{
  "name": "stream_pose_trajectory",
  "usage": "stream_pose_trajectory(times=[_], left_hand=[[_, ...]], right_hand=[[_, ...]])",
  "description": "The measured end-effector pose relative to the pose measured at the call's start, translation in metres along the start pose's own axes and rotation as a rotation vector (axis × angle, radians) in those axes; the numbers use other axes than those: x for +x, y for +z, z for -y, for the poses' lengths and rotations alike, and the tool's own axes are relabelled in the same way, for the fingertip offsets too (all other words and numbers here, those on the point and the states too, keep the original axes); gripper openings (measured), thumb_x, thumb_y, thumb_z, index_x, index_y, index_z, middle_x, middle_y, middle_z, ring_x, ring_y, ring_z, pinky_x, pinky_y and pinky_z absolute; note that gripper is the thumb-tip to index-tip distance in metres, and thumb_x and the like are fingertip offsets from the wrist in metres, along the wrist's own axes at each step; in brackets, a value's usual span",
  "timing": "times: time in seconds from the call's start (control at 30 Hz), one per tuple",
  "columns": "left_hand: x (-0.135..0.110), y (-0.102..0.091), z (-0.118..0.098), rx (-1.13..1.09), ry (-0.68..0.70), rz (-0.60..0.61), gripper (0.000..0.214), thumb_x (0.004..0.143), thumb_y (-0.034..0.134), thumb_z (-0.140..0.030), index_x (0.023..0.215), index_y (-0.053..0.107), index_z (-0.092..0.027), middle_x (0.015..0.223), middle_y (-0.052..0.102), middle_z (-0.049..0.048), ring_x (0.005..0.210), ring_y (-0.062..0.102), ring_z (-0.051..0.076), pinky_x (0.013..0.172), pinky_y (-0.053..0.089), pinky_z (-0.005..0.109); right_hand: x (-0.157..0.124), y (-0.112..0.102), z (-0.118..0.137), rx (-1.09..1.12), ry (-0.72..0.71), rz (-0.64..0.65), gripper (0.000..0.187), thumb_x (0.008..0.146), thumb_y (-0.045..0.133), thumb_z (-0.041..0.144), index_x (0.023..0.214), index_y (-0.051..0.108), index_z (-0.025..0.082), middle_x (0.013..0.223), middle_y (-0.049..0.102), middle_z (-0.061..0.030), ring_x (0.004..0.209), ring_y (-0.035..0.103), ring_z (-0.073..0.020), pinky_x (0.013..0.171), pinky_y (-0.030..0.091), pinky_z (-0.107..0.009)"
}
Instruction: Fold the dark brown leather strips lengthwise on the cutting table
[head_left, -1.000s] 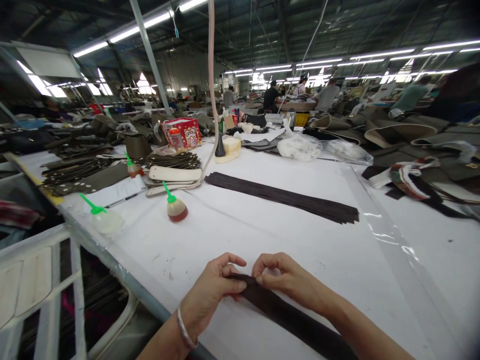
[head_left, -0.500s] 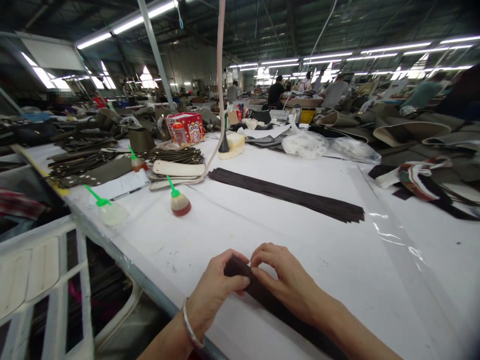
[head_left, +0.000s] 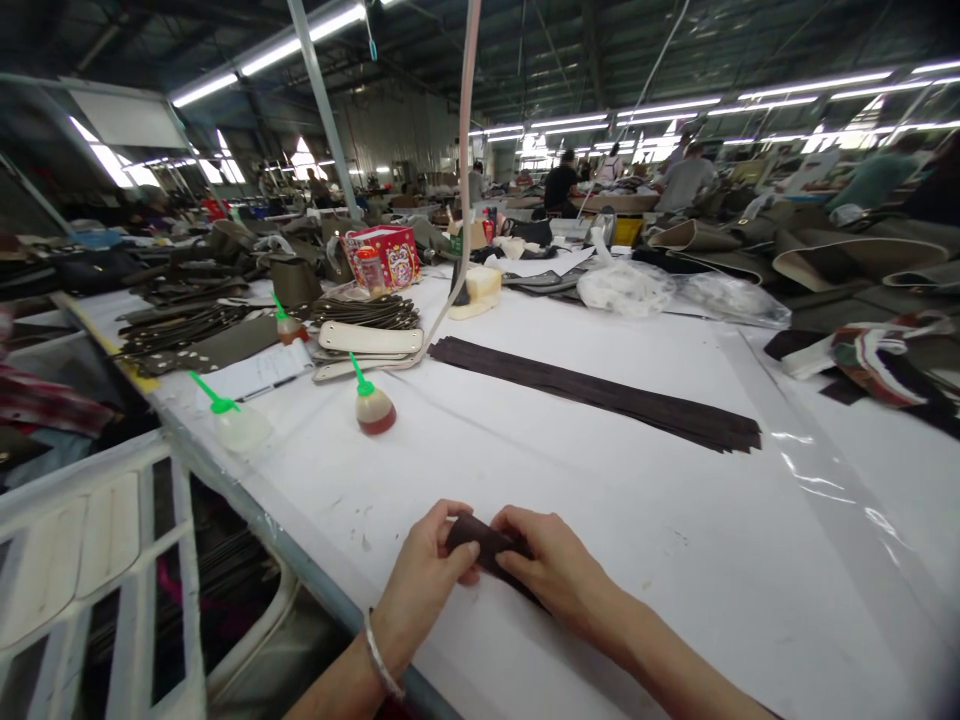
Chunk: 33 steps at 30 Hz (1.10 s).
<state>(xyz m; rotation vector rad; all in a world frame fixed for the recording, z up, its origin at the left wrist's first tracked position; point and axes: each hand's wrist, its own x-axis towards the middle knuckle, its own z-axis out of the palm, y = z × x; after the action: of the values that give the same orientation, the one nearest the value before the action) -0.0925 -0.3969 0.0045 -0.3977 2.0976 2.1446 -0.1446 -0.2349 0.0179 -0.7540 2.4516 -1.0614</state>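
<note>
A dark brown strip (head_left: 487,543) of leather-like material lies between my two hands near the table's front edge. My left hand (head_left: 429,562) pinches its far end, thumb on top and fingers behind. My right hand (head_left: 561,572) is closed around the strip a little further along, with thumb and fingers on its two sides. The rest of the strip is hidden under my right hand and forearm. Beyond my hands, a stack of similar dark strips (head_left: 600,392) lies across the white table (head_left: 615,500).
Squeeze bottles with green spouts, one of them (head_left: 375,408) holding reddish liquid, stand at left. Behind are pale panels (head_left: 369,338), a yellowish block (head_left: 477,292), a red patterned box (head_left: 390,255) and plastic bags (head_left: 626,288). A white rack (head_left: 105,520) stands beside the table.
My right hand has shifted its grip on the strip, its fingers now closed round it instead of pinching at the edge. The view has turned slightly left.
</note>
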Motion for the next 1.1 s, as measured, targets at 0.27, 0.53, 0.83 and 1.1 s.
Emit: stream_pose_trajectory(times=[0.27,0.53,0.83,1.1], left_hand=[[-0.003,-0.028,0.006,0.825,0.593,-0.144,0.037,0.086,0.047,-0.012,0.122,0.049,-0.020,0.115,0.058,0.0099,0.095,0.058,0.022,0.086,0.048,0.040],[-0.008,-0.042,0.020,1.177,0.893,0.177,0.035,0.093,0.037,-0.009,0.124,0.050,-0.012,0.115,0.060,0.0128,0.106,0.055,0.025,0.093,0.049,0.043],[-0.002,-0.053,0.019,1.313,0.914,0.177,0.031,0.093,0.043,-0.013,0.122,0.053,-0.009,0.124,0.059,0.0134,0.110,0.054,0.027,0.094,0.049,0.045],[0.000,-0.058,0.014,1.341,0.919,0.215,0.029,0.092,0.046,-0.015,0.120,0.053,-0.010,0.127,0.057,0.0127,0.111,0.053,0.026,0.093,0.048,0.042]], right_hand=[[0.011,0.008,0.012,-0.350,-0.027,-0.050,0.010,0.084,0.055,0.015,0.091,0.060,0.021,0.091,0.064,-0.0022,0.085,0.054,-0.0214,0.074,0.031,-0.033],[0.018,0.021,0.013,-0.404,-0.010,-0.099,0.015,0.086,0.053,0.008,0.091,0.059,0.021,0.093,0.062,-0.0037,0.090,0.052,-0.0232,0.077,0.031,-0.036],[0.021,0.030,0.009,-0.377,-0.055,-0.137,0.020,0.086,0.050,0.007,0.095,0.060,0.021,0.095,0.061,-0.0042,0.091,0.051,-0.0235,0.079,0.032,-0.038],[0.019,0.038,0.000,-0.326,-0.099,-0.205,0.022,0.087,0.050,0.006,0.100,0.062,0.020,0.096,0.061,-0.0052,0.091,0.050,-0.0236,0.080,0.034,-0.038]])
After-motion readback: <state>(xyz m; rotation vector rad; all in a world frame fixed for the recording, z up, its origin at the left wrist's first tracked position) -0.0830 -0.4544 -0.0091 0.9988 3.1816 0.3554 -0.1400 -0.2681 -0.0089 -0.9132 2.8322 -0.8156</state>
